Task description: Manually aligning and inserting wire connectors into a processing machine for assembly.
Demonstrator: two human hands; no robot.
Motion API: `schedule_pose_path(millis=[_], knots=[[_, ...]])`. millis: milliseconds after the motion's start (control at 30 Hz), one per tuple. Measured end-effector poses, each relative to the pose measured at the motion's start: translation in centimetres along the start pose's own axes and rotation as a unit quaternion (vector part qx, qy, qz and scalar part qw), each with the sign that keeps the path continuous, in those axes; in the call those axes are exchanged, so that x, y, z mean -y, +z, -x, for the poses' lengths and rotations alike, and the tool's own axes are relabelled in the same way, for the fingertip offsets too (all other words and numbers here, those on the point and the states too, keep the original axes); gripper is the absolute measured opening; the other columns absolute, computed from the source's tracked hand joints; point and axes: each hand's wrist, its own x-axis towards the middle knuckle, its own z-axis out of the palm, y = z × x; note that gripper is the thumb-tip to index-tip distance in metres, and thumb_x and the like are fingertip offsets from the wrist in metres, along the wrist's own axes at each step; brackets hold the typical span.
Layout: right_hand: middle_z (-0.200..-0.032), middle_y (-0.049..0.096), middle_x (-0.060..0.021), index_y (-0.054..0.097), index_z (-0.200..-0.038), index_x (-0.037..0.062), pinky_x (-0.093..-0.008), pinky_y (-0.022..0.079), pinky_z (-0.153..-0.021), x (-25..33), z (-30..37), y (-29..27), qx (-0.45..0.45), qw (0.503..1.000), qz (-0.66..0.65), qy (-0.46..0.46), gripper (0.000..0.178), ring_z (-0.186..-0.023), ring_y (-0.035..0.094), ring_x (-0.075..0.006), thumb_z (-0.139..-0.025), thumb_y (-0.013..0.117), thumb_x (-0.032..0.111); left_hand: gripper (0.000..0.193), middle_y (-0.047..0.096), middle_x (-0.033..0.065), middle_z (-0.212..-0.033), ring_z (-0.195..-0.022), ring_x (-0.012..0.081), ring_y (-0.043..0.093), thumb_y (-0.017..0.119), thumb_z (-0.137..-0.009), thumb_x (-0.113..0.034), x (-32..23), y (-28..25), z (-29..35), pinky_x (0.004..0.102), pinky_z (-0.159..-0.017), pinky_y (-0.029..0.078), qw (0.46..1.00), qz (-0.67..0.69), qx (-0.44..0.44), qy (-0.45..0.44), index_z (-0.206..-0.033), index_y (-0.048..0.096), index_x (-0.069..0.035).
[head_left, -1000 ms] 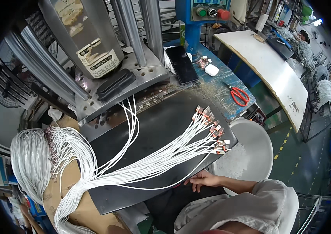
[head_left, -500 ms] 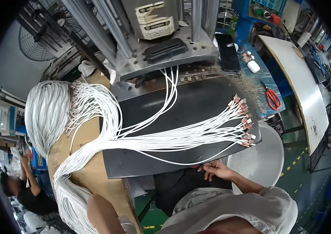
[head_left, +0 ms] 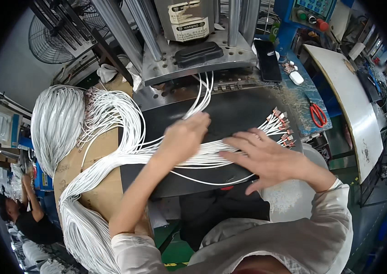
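A fan of white cables [head_left: 202, 157] lies across a black mat [head_left: 243, 109], its metal terminal ends [head_left: 282, 125] at the right edge. My left hand [head_left: 185, 137] rests on the cables at mid-mat, fingers curled over them; whether it grips any is unclear. My right hand [head_left: 266, 157] lies flat, fingers spread, on the same cables just right of the left hand. A few cables [head_left: 205, 89] run up under the grey press machine [head_left: 193, 41]. The large looped bundle of white cables [head_left: 59, 123] sits at the left on cardboard [head_left: 97, 182].
A black phone [head_left: 267, 59], a small white object [head_left: 296, 77] and red-handled scissors [head_left: 317, 114] lie on the blue bench at right. A white round stool [head_left: 293, 196] is below my right hand. A fan [head_left: 52, 39] stands top left. Another person [head_left: 24, 214] sits at lower left.
Both my hands have come up onto the mat and settled on the cables; earlier only the right hand showed at the mat's near edge. The view shifted left.
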Motion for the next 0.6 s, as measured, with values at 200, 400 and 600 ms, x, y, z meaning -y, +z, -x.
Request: schedule_pose_path(millis=[200, 400, 600], knots=[[-0.132, 0.057, -0.0126, 0.046, -0.144, 0.0056, -0.0511, 0.037, -0.103, -5.8, 5.6, -0.9, 0.045, 0.987, 0.092, 0.12, 0.077, -0.126, 0.053, -0.0316, -0.084, 0.082, 0.037, 0.037, 0.068, 0.019, -0.1, -0.101, 0.0411, 0.065, 0.073, -0.095, -0.029, 2.7, -3.7, 2.6, 0.0465, -0.089, 0.052, 0.994, 0.032, 0.027, -0.097, -0.112, 0.065, 0.003], [-0.096, 0.071, -0.0055, 0.059, -0.134, -0.0001, -0.0383, 0.039, -0.099, -10.1, 3.0, -3.5, 0.195, 0.916, -0.234, 0.263, 0.064, -0.098, 0.068, -0.0231, -0.088, 0.082, 0.039, 0.015, 0.066, 0.0137, -0.094, -0.099, 0.0348, 0.063, 0.069, -0.094, -0.013, -0.1, -3.0, 4.0, 0.0438, -0.088, 0.05, 0.983, 0.105, 0.146, -0.048, -0.097, 0.069, 0.001], [-0.09, 0.072, -0.0111, 0.057, -0.136, -0.001, -0.039, 0.054, -0.078, -6.6, -4.3, -0.9, 0.093, 0.895, -0.418, 0.123, 0.059, -0.088, 0.07, -0.0212, -0.095, 0.072, 0.039, 0.013, 0.068, 0.0146, -0.101, -0.088, 0.0348, 0.065, 0.064, -0.098, -0.008, 0.5, -3.1, 4.0, 0.0438, -0.081, 0.051, 0.956, 0.227, 0.002, -0.187, -0.107, 0.065, 0.001]])
